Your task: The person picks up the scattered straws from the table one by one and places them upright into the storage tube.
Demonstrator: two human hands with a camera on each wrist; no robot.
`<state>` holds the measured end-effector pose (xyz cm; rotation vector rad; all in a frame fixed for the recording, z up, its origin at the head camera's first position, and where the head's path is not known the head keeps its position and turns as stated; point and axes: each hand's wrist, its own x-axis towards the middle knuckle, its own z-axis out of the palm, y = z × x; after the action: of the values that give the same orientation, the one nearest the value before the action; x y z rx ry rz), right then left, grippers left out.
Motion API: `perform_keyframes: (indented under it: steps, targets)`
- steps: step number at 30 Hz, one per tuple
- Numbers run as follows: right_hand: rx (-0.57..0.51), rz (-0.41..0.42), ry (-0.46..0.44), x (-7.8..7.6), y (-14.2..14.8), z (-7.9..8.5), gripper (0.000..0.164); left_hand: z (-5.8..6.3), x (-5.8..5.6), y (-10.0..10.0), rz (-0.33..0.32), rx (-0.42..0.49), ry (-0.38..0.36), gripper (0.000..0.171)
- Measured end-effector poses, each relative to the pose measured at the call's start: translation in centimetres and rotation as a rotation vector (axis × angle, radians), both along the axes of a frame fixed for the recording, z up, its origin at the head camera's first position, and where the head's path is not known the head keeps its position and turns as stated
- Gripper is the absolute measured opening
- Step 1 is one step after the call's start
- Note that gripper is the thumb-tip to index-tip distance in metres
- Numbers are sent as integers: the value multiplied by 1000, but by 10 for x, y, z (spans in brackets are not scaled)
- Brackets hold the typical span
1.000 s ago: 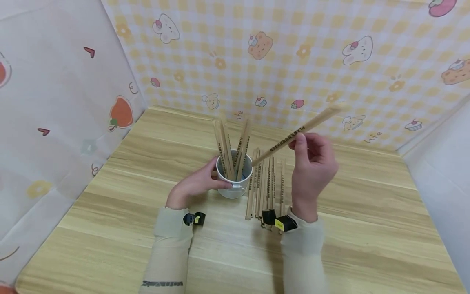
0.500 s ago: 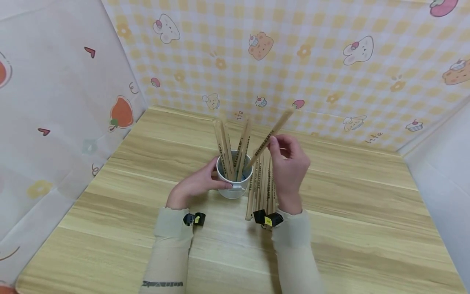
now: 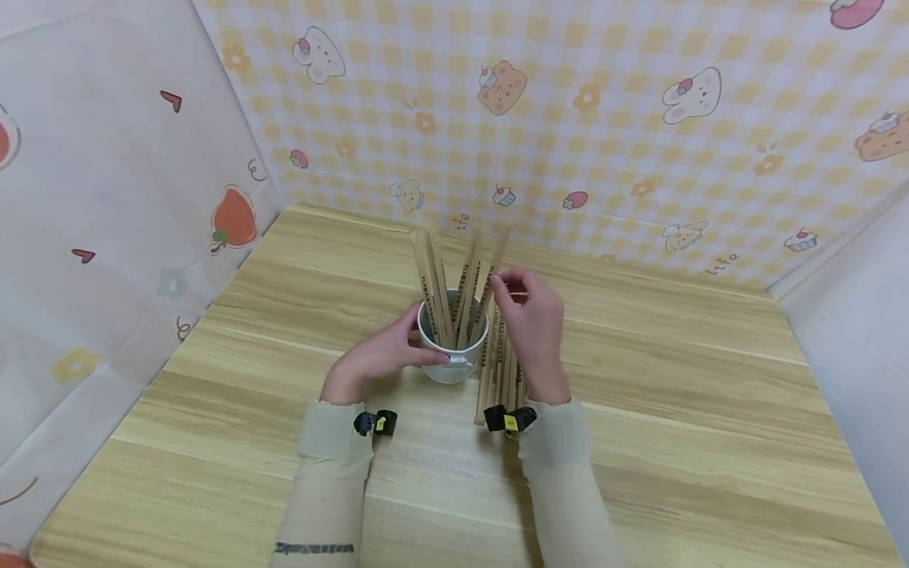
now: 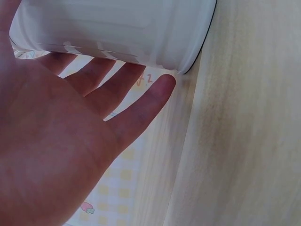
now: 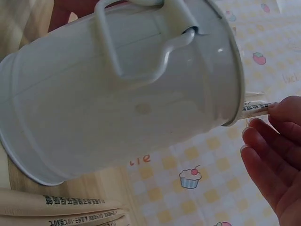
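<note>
A small white metal bucket (image 3: 443,373) stands upright with several paper-wrapped straws (image 3: 436,296) leaning in it. My left hand (image 3: 376,355) holds the bucket from the left, its thumb at the front rim and its fingers round the far side. At the right of the opening, my right hand (image 3: 533,319) pinches another wrapped straw (image 3: 486,296), whose lower end is inside the bucket. In the right wrist view, thumb and index finger grip that straw (image 5: 256,112) just beyond the rim, while the other fingers hang loosely curved. The bucket hides its bottom end.
Several more wrapped straws (image 3: 484,386) lie side by side on the wooden table (image 3: 682,394), just right of the bucket and partly beneath my right forearm. A yellow checked cloth (image 3: 568,142) hangs behind the table, and a white printed cloth (image 3: 128,181) at the left.
My right hand has moved left to the bucket and tipped its straw from a slant to nearly upright, the lower end now inside. My left hand and the bucket have stayed put.
</note>
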<state>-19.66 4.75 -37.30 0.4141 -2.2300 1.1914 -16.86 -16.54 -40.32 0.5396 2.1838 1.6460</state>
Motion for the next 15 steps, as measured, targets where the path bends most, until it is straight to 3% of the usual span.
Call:
perform_keyframes:
  steps: [8, 15]
  targets:
    - [38, 9, -114, -1, -1, -6, 20, 13, 5, 2, 3, -18, -12, 89]
    - [63, 13, -147, -2, -2, -10, 21, 9, 3, 1, -4, -10, 5, 90]
